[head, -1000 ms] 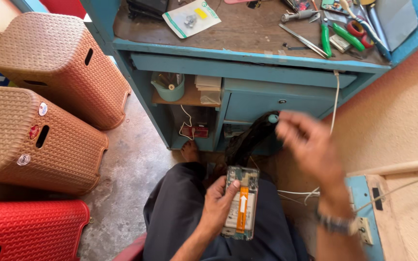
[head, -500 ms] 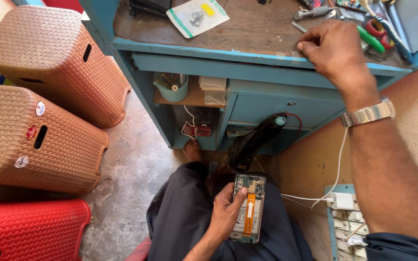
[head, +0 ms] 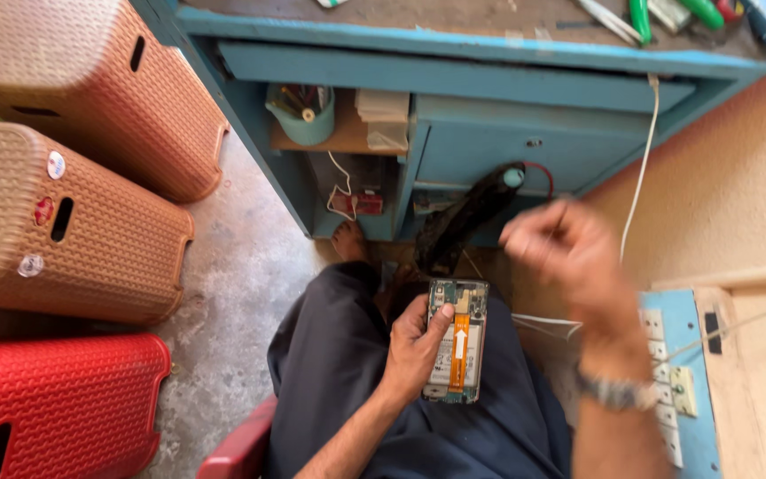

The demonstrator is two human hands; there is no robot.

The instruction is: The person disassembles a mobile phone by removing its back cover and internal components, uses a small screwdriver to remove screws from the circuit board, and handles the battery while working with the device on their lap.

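A seated person's left hand [head: 414, 348] gripped an opened phone [head: 457, 341] over the lap, fingers wrapped behind it and the thumb pressed on its left edge. The phone, its back cover off, lay face down with circuitry, a battery and an orange ribbon strip exposed. Its long axis ran nearly straight away from the person, the board end pointing toward the blue workbench [head: 454, 53] and the near end toward the body.

The right hand [head: 560, 248] hung in the air above and to the right of the phone, clear of it, blurred by motion; whether its fingers pinched anything could not be told. A wristwatch [head: 618, 390] sat on that arm.

Room for moving was tight. The workbench's front edge and drawer closed off the space ahead, a peach-coloured wall [head: 738, 195] and a blue switchboard [head: 671, 372] bounded the right, and woven plastic stools [head: 64, 222] in brown and red were stacked on their sides along the left. A strip of bare concrete floor [head: 232, 293] lay open between the stools and the person's dark trousers [head: 330, 372]. A white cable [head: 644, 151] dropped from the bench top.
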